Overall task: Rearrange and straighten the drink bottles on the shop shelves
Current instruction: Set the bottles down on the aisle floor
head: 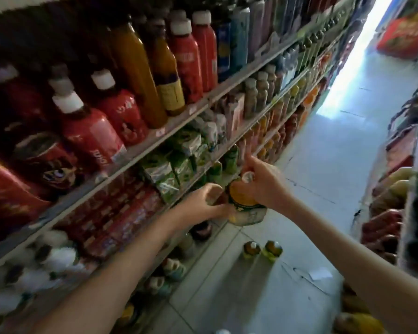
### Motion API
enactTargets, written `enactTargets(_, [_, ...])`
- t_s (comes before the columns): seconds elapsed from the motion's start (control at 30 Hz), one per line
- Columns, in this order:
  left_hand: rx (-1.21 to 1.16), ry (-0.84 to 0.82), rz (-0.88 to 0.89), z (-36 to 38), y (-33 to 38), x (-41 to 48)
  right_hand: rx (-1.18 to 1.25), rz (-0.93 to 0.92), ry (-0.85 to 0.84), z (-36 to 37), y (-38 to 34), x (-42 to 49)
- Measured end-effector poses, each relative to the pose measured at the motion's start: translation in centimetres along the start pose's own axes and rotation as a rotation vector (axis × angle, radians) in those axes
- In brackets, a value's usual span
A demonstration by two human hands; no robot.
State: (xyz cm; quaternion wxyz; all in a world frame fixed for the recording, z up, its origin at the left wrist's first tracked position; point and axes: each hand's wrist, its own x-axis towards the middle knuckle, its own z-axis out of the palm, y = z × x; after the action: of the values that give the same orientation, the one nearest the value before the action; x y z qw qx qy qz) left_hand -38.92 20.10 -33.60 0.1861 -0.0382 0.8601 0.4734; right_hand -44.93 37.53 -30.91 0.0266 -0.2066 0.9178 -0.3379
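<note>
dim aisle; glare floods the floor (343, 92) from the far end; shelves (155, 138) dark, blurred, bowed at the edges.

Shop shelves (203, 102) run from 9 o'clock to 1 o'clock, bottles standing in rows on each tier. Two bottles (262, 249) stand side by side on the aisle floor (323, 165) at 6 o'clock, before the lowest shelf. A second rack (410, 189) lines the aisle at 3 o'clock.

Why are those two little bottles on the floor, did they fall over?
No, upright: both small yellow-labelled bottles show their caps pointing up from the pale floor tiles.
</note>
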Motion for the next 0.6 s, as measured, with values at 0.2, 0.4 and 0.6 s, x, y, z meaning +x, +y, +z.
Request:
enactTargets(0.2, [0.126,0.197,0.024,9.1,-9.8,10.2,0.05,0.312,-0.023,11.8,15.2,-2.5])
enactTargets(0.4, [0.126,0.292,0.023,16.5,-15.9,19.8,0.151,0.549,-0.062,22.0,29.3,-6.3])
enactTargets(0.6, [0.203,0.203,-0.017,26.4,-24.4,27.4,0.098,0.666,-0.089,31.0,41.2,-9.4])
